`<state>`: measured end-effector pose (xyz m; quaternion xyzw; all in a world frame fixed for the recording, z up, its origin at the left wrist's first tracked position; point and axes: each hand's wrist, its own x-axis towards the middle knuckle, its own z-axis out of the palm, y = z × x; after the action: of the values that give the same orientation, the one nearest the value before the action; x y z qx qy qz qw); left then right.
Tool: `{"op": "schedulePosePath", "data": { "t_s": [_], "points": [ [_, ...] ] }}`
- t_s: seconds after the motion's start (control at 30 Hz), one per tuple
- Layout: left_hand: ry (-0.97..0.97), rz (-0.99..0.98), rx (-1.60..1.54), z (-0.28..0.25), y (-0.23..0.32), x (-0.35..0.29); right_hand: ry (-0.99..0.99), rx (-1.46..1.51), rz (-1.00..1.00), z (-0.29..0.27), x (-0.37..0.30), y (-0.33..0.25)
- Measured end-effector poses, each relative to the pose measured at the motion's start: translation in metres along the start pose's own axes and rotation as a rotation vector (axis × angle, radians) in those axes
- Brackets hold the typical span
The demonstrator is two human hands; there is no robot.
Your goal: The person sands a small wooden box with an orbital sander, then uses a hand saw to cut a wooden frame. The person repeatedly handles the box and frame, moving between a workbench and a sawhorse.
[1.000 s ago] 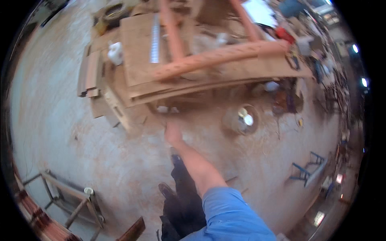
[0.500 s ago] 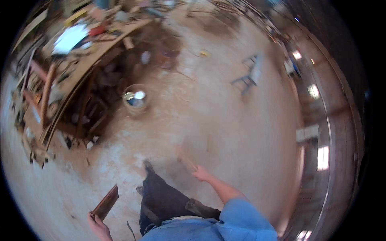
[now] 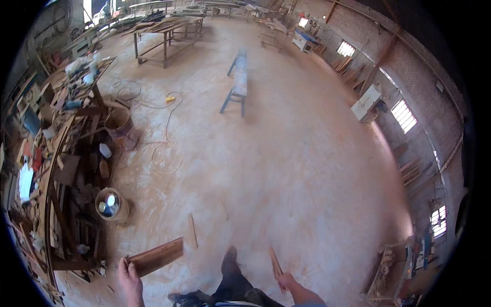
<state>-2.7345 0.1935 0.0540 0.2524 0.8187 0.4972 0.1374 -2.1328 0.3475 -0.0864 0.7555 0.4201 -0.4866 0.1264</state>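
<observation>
At the lower left, my left hand (image 3: 130, 281) is closed on the end of a flat, dark brown wooden board (image 3: 159, 256). The board juts out to the right above the floor. My right hand (image 3: 289, 283), lower and right of centre, grips a slim piece of light brown wood (image 3: 275, 262) that points ahead; blur hides its exact shape. The two pieces are well apart. Between my hands show my dark-trousered legs, with one shoe (image 3: 231, 253) forward on the dusty floor.
A cluttered workbench (image 3: 53, 169) runs along the left. Beside it stand a bucket (image 3: 110, 204) with cans inside and a larger tub (image 3: 121, 128). A blue-legged bench (image 3: 239, 84) stands ahead. A thin wood strip (image 3: 192, 230) and a looping cable (image 3: 169, 123) lie on the floor.
My view has swung up and to the left, bringing the far end of the workshop into sight. The board in my left hand has tipped closer to level. Both hands keep their hold.
</observation>
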Motion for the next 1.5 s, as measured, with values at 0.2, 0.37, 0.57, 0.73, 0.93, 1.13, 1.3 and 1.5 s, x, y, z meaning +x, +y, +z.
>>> {"op": "schedulePosePath", "data": {
  "t_s": [0.2, 0.37, 0.57, 0.73, 0.93, 1.13, 1.3, 1.5],
  "points": [
    [-0.235, -0.057, -0.207, 0.242, 0.183, 0.044, 0.035, 0.577, 0.333, -0.138, 0.073, 0.030],
    [-0.364, -0.158, -0.298, 0.386, 0.279, 0.103, 0.241, 0.855, 0.214, -0.234, 0.094, -0.026],
    [-0.362, -0.301, -0.576, 0.578, 0.299, 0.211, 0.348, 1.074, 0.078, -0.346, 0.143, -0.138],
    [-0.398, -0.497, -0.760, 0.748, 0.343, 0.315, 0.356, 0.998, 0.123, -0.416, 0.201, -0.198],
    [-0.285, -0.538, -0.916, 0.903, 0.401, 0.440, 0.220, 0.835, 0.365, -0.528, 0.312, -0.327],
    [-0.109, -0.583, -0.887, 1.035, 0.390, 0.550, 0.154, 0.752, 0.197, -0.644, 0.468, -0.527],
    [0.133, -0.683, -0.980, 1.101, 0.360, 0.610, 0.148, 0.592, -0.027, -0.753, 0.571, -0.703],
    [0.199, -0.850, -0.847, 1.153, 0.418, 0.660, 0.357, 0.205, -0.676, -0.899, 0.622, -0.900]
  ]
}}
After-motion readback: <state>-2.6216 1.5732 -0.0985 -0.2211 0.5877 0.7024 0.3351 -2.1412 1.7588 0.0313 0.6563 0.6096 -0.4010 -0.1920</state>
